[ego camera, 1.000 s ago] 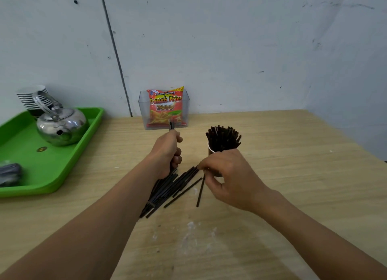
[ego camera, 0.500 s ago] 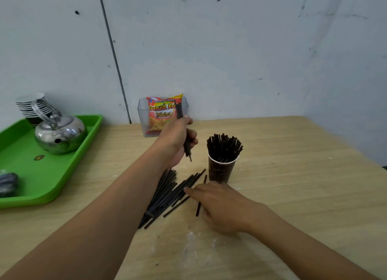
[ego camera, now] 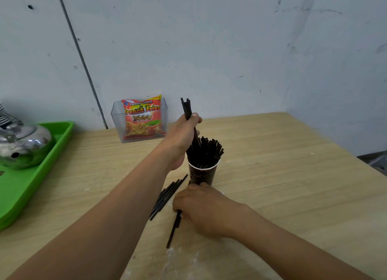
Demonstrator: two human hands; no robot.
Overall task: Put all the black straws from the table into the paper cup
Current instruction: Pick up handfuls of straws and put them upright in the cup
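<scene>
Black straws being loaded into a dark paper cup (ego camera: 202,175) on the pale wooden table (ego camera: 272,175).
Left hand (ego camera: 184,137) grip clamped on a small bundle of thin black plastic straws (ego camera: 187,109) above the cup; right hand (ego camera: 201,206) grip closed on loose black straws (ego camera: 165,198) lying on the table.

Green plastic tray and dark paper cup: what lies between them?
In the head view, between green plastic tray and dark paper cup, only bare wooden table, crossed by the left forearm.

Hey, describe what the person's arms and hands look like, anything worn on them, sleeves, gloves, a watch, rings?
Both forearms are bare as far as the frame shows, with no sleeves in view. The left hand and right hand wear no gloves. No watch, bracelet or band shows at either wrist, and no rings are visible on the fingers that can be seen; some fingers are hidden.
</scene>
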